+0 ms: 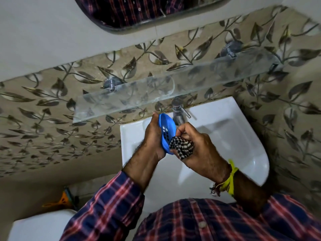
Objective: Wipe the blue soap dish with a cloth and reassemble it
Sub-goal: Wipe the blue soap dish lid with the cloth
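My left hand (153,136) grips a blue oval soap dish part (167,130) with drain holes, held tilted on edge above the white sink (243,136). My right hand (196,146) is closed around a bunched black-and-white checked cloth (181,146), which presses against the lower inside of the blue part. Only one blue piece is visible; whether a second piece lies behind it in my left hand is hidden.
A metal tap (178,110) stands just behind the dish. A glass shelf (139,94) on metal brackets runs along the leaf-patterned wall above the sink. A mirror (139,11) hangs higher up. An orange object (62,199) lies on the floor at the lower left.
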The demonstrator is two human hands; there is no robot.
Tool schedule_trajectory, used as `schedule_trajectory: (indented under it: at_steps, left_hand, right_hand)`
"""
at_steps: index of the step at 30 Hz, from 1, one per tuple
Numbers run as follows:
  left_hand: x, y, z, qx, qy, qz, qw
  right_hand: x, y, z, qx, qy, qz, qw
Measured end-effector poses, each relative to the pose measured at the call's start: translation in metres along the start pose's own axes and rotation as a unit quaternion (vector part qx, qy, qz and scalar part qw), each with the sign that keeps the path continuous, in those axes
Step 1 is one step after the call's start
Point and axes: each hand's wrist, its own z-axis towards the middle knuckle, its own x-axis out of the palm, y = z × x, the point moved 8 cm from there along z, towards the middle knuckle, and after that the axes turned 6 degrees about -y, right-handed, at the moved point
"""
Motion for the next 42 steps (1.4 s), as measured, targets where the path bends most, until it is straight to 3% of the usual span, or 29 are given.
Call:
schedule_trajectory:
  at_steps: [4, 6, 7, 8, 9, 11, 12, 14, 18, 24, 28, 32, 37, 39, 42]
  left_hand:
    - [-0.001, 0.0, 0.001, -0.008, -0.004, 0.01, 1.0]
    - [-0.007, -0.005, -0.007, 0.088, -0.009, 0.1, 0.991]
    - [-0.011, -0.008, -0.014, 0.185, -0.007, 0.158, 0.97]
    - [-0.011, -0.012, -0.027, 0.309, 0.01, 0.21, 0.928]
    - [-0.01, -0.01, -0.039, 0.429, 0.032, 0.282, 0.858]
    - [-0.006, 0.013, -0.048, 0.55, 0.103, 0.399, 0.727]
    - [-0.004, 0.018, -0.049, 0.565, 0.113, 0.419, 0.702]
    - [0.002, 0.013, -0.044, 0.558, 0.101, 0.414, 0.712]
    - [0.011, 0.001, -0.048, 0.6, 0.109, 0.385, 0.693]
    - [0.007, 0.004, -0.036, 0.546, 0.106, 0.318, 0.768]
    - [0.003, 0.012, -0.033, 0.518, 0.114, 0.283, 0.799]
    - [0.007, 0.008, -0.022, 0.422, 0.078, 0.237, 0.872]
    - [0.014, 0.013, -0.026, 0.397, 0.177, 0.187, 0.881]
    - [0.017, 0.012, -0.028, 0.382, 0.168, 0.176, 0.892]
    - [0.017, -0.004, -0.021, 0.359, 0.143, 0.174, 0.906]
  right_hand:
    - [-0.01, -0.017, 0.002, 0.096, -0.045, 0.114, 0.988]
    - [-0.021, -0.028, 0.003, 0.172, -0.102, 0.201, 0.959]
    - [-0.023, -0.034, 0.003, 0.212, -0.121, 0.26, 0.934]
    - [-0.023, -0.038, 0.003, 0.249, -0.124, 0.317, 0.907]
    - [-0.021, -0.041, 0.003, 0.277, -0.118, 0.364, 0.881]
    - [-0.021, -0.04, 0.005, 0.306, -0.093, 0.403, 0.858]
    - [-0.021, -0.039, 0.007, 0.313, -0.082, 0.405, 0.855]
    - [-0.02, -0.037, 0.009, 0.325, -0.064, 0.41, 0.85]
    - [-0.018, -0.029, 0.014, 0.342, -0.05, 0.421, 0.838]
    - [-0.01, -0.026, 0.004, 0.348, -0.067, 0.41, 0.84]
    - [-0.011, -0.021, -0.003, 0.336, -0.079, 0.421, 0.839]
    - [-0.011, -0.014, 0.004, 0.323, -0.083, 0.434, 0.837]
    - [-0.013, -0.013, 0.01, 0.299, -0.081, 0.399, 0.863]
    - [-0.011, -0.014, 0.012, 0.29, -0.08, 0.413, 0.859]
    - [-0.007, -0.015, 0.01, 0.26, -0.09, 0.353, 0.894]
